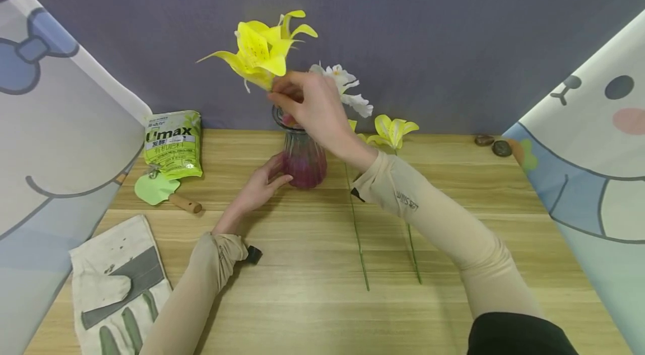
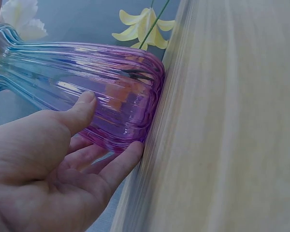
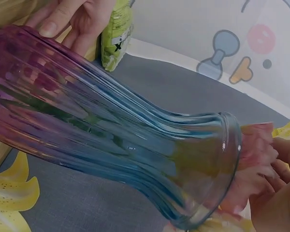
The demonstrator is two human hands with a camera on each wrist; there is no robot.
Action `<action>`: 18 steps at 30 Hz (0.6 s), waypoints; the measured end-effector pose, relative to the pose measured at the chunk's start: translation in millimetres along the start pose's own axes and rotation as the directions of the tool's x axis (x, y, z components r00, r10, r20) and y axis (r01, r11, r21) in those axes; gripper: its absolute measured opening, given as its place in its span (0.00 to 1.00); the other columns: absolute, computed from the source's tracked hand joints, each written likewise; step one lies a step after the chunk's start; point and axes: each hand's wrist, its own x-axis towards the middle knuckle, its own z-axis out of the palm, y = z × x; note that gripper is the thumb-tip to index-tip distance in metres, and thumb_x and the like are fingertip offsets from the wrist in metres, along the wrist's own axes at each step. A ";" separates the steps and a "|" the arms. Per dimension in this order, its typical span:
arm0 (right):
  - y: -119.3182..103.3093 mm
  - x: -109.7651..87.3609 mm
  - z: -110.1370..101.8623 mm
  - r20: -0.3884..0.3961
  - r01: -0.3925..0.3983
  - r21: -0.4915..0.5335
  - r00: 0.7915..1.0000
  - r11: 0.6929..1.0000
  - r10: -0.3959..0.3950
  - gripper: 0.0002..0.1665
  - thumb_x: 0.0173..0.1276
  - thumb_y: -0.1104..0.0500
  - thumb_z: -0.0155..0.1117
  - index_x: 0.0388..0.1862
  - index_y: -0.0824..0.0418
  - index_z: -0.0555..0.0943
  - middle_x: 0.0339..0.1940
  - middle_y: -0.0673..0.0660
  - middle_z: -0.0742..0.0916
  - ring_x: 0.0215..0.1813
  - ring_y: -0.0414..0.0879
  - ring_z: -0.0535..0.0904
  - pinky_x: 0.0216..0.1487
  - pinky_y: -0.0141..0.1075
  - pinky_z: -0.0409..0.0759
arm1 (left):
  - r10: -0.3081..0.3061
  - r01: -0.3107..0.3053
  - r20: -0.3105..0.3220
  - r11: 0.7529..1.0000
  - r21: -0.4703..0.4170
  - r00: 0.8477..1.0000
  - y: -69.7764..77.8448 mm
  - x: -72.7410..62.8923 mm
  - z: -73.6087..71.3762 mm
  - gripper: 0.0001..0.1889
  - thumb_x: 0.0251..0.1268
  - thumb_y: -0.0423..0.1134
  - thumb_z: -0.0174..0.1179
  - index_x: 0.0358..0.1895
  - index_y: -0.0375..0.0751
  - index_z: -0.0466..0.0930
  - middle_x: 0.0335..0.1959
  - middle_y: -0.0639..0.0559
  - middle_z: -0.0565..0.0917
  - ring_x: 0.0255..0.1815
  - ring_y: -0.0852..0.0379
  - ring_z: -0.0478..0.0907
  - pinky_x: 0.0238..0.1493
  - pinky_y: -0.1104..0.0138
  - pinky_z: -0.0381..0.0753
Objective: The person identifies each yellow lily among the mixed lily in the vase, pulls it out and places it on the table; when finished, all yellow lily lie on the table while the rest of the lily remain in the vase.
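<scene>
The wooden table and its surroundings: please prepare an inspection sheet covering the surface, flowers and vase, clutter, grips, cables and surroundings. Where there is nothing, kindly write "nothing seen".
Surface: wood-grain table; spills, nothing seen.
Job's things: glass vase standing, pink flower at its mouth; white flower partly hidden; two loose yellow lilies, one partly hidden.
Clutter: green bag, green trowel, work glove at left; two dark stones at right rear.
Left grip: holds the vase's lower part.
Right grip: pinches another yellow lily below its bloom.
Cables: nothing seen.
Surroundings: grey backdrop, cartoon-printed side panels.
</scene>
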 end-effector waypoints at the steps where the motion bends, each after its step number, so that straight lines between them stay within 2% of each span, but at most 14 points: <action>1: -0.2 -1.3 -1.6 -0.007 -0.008 0.004 1.000 1.000 0.008 0.09 0.76 0.58 0.74 0.43 0.64 0.91 0.35 0.54 0.93 0.24 0.36 0.85 0.28 0.32 0.87 | -0.001 0.001 0.000 1.000 -0.002 1.000 0.0 0.0 0.0 0.34 0.82 0.26 0.58 0.83 0.24 0.53 0.81 0.27 0.62 0.82 0.33 0.61 0.80 0.46 0.68; 6: 2.0 -7.0 -13.0 -0.049 -0.032 0.045 0.998 0.998 0.035 0.08 0.76 0.59 0.74 0.41 0.65 0.90 0.34 0.56 0.93 0.25 0.40 0.85 0.27 0.33 0.87 | -0.013 0.013 -0.001 1.000 -0.010 1.000 1.0 1.3 0.3 0.35 0.81 0.25 0.57 0.83 0.24 0.52 0.83 0.28 0.59 0.81 0.32 0.61 0.78 0.47 0.70; 9: 7.0 -10.1 -20.4 -0.095 -0.030 0.034 0.995 0.999 0.033 0.06 0.77 0.62 0.72 0.42 0.66 0.89 0.34 0.56 0.93 0.24 0.41 0.84 0.26 0.32 0.85 | -0.020 0.020 0.001 1.000 0.000 1.000 1.2 1.4 0.1 0.35 0.81 0.26 0.58 0.83 0.24 0.52 0.83 0.28 0.59 0.81 0.33 0.61 0.78 0.48 0.71; 13: 15.7 -14.7 -28.8 -0.165 -0.034 0.019 0.986 0.999 0.037 0.07 0.76 0.62 0.73 0.42 0.66 0.90 0.35 0.55 0.93 0.29 0.41 0.88 0.33 0.31 0.88 | -0.018 0.018 0.004 1.000 0.011 1.000 0.2 1.1 0.1 0.35 0.82 0.27 0.58 0.84 0.25 0.52 0.83 0.28 0.59 0.81 0.33 0.61 0.78 0.47 0.71; 16: 20.8 -18.5 -32.3 -0.216 -0.045 0.044 0.975 0.998 0.054 0.07 0.75 0.60 0.74 0.42 0.65 0.91 0.35 0.53 0.94 0.33 0.41 0.89 0.39 0.32 0.89 | -0.010 0.010 0.002 1.000 0.002 1.000 -0.3 0.9 0.5 0.35 0.81 0.27 0.59 0.83 0.25 0.53 0.83 0.28 0.59 0.81 0.32 0.61 0.78 0.48 0.71; 18: 23.5 -21.4 -33.0 -0.248 -0.038 0.093 0.967 0.995 0.060 0.07 0.74 0.61 0.75 0.41 0.66 0.91 0.34 0.54 0.93 0.33 0.42 0.89 0.37 0.33 0.89 | -0.004 0.004 0.000 1.000 -0.001 1.000 -0.3 0.8 0.7 0.35 0.81 0.27 0.59 0.83 0.25 0.53 0.83 0.28 0.59 0.81 0.32 0.61 0.78 0.48 0.71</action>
